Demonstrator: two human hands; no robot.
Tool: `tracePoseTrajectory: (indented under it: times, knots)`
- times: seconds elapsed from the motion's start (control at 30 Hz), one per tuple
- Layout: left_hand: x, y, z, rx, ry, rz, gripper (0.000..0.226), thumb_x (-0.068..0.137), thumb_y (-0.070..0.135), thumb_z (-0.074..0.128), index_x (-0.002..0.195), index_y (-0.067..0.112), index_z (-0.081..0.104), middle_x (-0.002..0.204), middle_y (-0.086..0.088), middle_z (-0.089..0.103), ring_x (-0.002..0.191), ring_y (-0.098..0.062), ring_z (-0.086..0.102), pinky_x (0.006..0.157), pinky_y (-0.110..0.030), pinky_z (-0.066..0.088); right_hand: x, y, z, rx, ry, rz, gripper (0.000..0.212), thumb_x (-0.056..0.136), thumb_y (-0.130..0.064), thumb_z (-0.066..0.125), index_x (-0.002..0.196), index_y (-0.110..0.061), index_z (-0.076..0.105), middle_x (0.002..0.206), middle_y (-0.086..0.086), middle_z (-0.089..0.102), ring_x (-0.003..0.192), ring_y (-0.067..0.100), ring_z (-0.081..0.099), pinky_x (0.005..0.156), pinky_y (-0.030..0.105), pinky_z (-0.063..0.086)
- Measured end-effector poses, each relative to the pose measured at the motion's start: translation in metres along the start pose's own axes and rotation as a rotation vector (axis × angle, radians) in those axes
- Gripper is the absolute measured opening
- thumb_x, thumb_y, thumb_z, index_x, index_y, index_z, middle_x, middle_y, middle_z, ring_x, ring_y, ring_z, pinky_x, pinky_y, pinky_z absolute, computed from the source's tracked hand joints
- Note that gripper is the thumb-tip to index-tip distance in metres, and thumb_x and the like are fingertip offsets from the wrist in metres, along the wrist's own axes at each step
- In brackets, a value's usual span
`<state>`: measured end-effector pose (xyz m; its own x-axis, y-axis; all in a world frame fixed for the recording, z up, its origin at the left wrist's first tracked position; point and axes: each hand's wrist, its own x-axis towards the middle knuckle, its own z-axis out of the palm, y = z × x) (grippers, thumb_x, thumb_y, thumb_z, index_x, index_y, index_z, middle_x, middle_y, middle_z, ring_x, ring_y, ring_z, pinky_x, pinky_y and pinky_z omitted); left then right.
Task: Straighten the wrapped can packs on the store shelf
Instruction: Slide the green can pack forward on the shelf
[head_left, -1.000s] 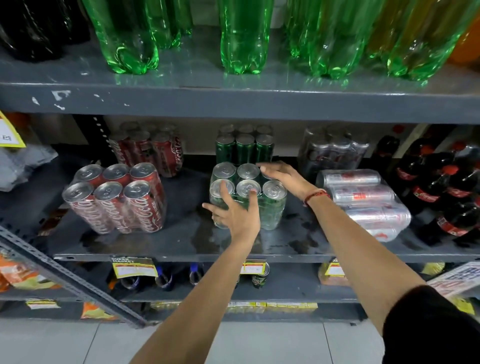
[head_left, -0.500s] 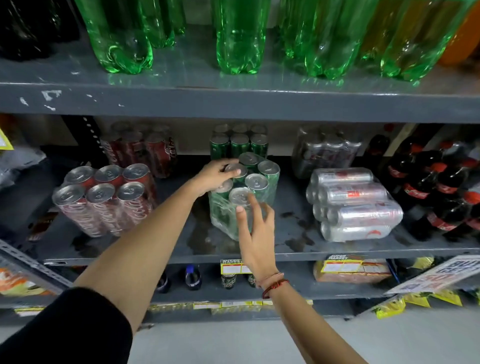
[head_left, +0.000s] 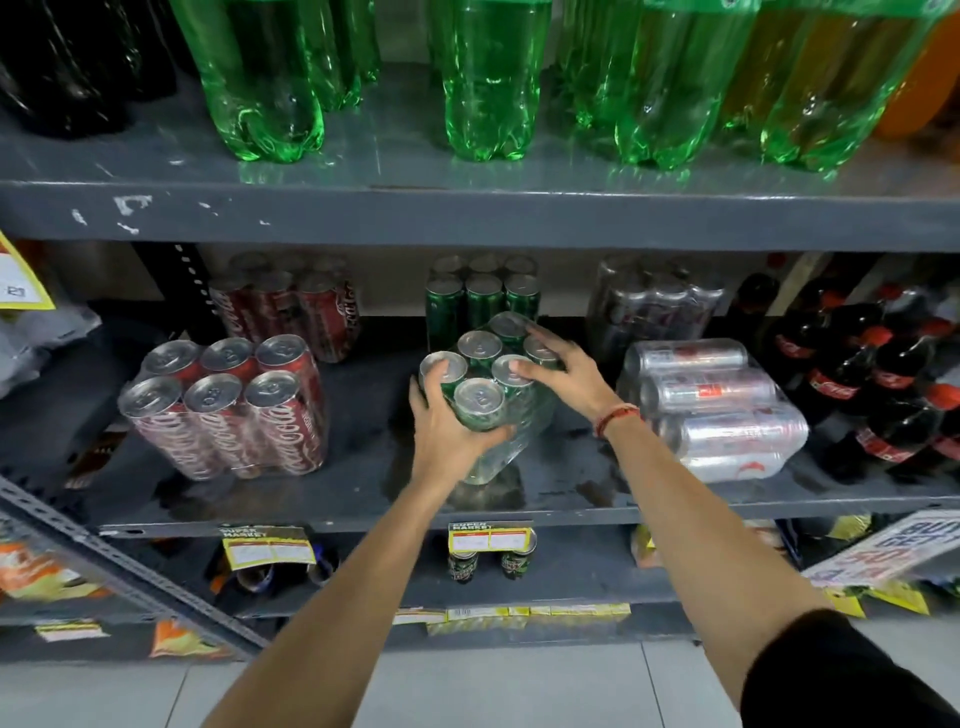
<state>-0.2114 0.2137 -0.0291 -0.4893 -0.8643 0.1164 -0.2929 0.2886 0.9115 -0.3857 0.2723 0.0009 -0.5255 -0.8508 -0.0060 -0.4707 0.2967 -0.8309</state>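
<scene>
A shrink-wrapped green can pack (head_left: 480, 400) stands skewed at the middle of the grey shelf (head_left: 363, 514), one corner toward me. My left hand (head_left: 447, 431) grips its front-left corner, thumb on a can top. My right hand (head_left: 566, 374), with a red wrist band, presses on the can tops at the pack's right side, fingers spread. A red can pack (head_left: 228, 410) stands tilted at the front left. A silver can pack (head_left: 717, 410) lies on its side at the right.
Behind stand a red pack (head_left: 291, 306), a green pack (head_left: 483, 296) and a dark pack (head_left: 654, 306). Cola bottles (head_left: 878, 395) crowd the right end. Green bottles (head_left: 483, 78) fill the shelf above. Price labels (head_left: 491, 540) hang below the shelf edge.
My arms have uncrossed: the left hand came from the pack's back to its front-left corner, the right hand went from the front to the top right. The pack has turned.
</scene>
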Motion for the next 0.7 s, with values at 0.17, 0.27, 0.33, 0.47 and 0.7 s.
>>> tracePoseTrajectory:
  times: [0.17,0.27,0.33,0.47,0.7]
  knots:
    - [0.04,-0.017,-0.055,0.117,-0.306,0.075,0.102,0.052,0.026,0.091,0.135,0.034,0.032,0.14,0.002,0.043,0.125,-0.016,0.045,0.105,-0.029,0.036,-0.044,-0.015,0.044,-0.112,0.284,0.121,0.075,0.078,-0.067,0.057,0.144,-0.038,0.035,0.127,0.011,0.045,0.114,0.036,0.054,0.099,0.042,0.042]
    - [0.056,-0.015,-0.076,0.211,-0.473,0.088,0.104,0.056,0.021,0.09,0.139,0.036,0.03,0.143,0.006,0.041,0.129,-0.015,0.042,0.105,-0.029,0.033,-0.062,-0.028,0.076,-0.21,0.444,0.162,0.079,0.082,-0.066,0.051,0.148,-0.029,0.031,0.12,0.015,0.043,0.103,0.042,0.055,0.083,0.043,0.047]
    - [0.055,-0.013,-0.076,0.22,-0.477,0.097,0.103,0.059,0.019,0.089,0.141,0.035,0.028,0.147,0.005,0.038,0.129,-0.012,0.039,0.104,-0.027,0.03,-0.063,-0.032,0.08,-0.211,0.48,0.191,0.079,0.082,-0.066,0.051,0.148,-0.028,0.03,0.12,0.015,0.043,0.103,0.041,0.054,0.078,0.043,0.048]
    - [0.05,-0.007,-0.077,0.226,-0.484,0.043,0.108,0.06,0.017,0.088,0.145,0.036,0.023,0.151,0.005,0.031,0.136,-0.014,0.032,0.11,-0.033,0.029,-0.066,-0.03,0.068,-0.176,0.364,0.168,0.079,0.083,-0.067,0.048,0.149,-0.031,0.023,0.129,0.015,0.039,0.112,0.041,0.051,0.083,0.043,0.047]
    - [0.044,0.071,-0.043,0.42,-0.371,0.139,0.1,0.067,0.042,0.079,0.147,0.035,0.019,0.157,-0.006,0.02,0.143,-0.028,0.02,0.114,-0.045,0.025,-0.093,0.001,-0.027,0.06,0.764,0.1,0.069,0.089,-0.049,0.056,0.146,-0.021,0.031,0.142,0.017,0.037,0.13,0.031,0.04,0.095,0.024,0.029]
